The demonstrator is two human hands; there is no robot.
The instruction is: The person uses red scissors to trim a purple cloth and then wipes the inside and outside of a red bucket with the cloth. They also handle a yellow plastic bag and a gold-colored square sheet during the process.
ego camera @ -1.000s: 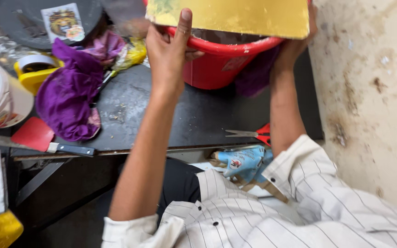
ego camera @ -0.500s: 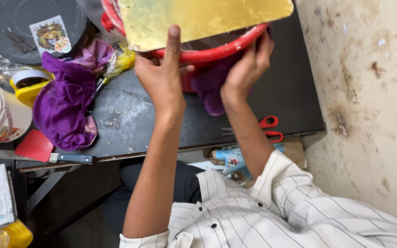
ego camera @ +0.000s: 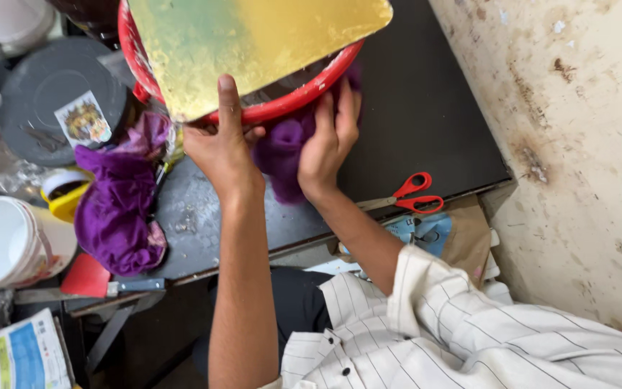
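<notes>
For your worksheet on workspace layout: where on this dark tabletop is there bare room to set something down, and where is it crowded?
Free: the dark tabletop between the red plastic basin, the stained wall and the red-handled scissors. Crowded: the left side, with the purple cloth heap, grey round lid, white cups and both hands.

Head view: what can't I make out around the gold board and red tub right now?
- Red tub: its contents, hidden by the gold board.
- Gold board: top cut off by the frame edge.
- Purple cloth: mostly hidden by the right hand.
- Left hand: fingers hidden under the board.
- Scissors: blade tips too dim to see.
</notes>
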